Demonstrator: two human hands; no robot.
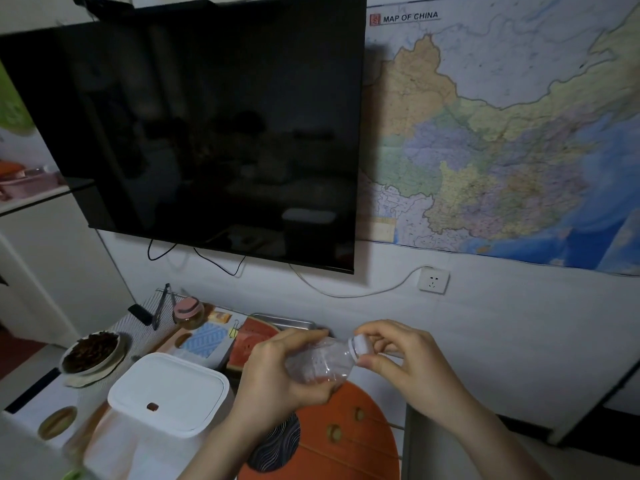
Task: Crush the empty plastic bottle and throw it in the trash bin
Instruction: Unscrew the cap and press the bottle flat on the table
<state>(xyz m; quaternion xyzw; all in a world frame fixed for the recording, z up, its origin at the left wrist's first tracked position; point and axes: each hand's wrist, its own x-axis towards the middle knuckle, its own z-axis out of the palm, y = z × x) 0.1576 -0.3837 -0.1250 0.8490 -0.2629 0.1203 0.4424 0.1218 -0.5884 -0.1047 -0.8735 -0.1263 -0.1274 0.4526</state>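
Both hands hold the clear bottle [320,363] above the bench: left hand [277,375] wraps its body, right hand [398,358] fingers pinch the cap [360,345]. Capped, trapped air could resist crushing; white bin [166,393] sits near left, lid closed.

"MAP OF CHINA" printed in dark capitals at the top left corner of the wall map [502,133], beside a small red emblem; nothing else legible.
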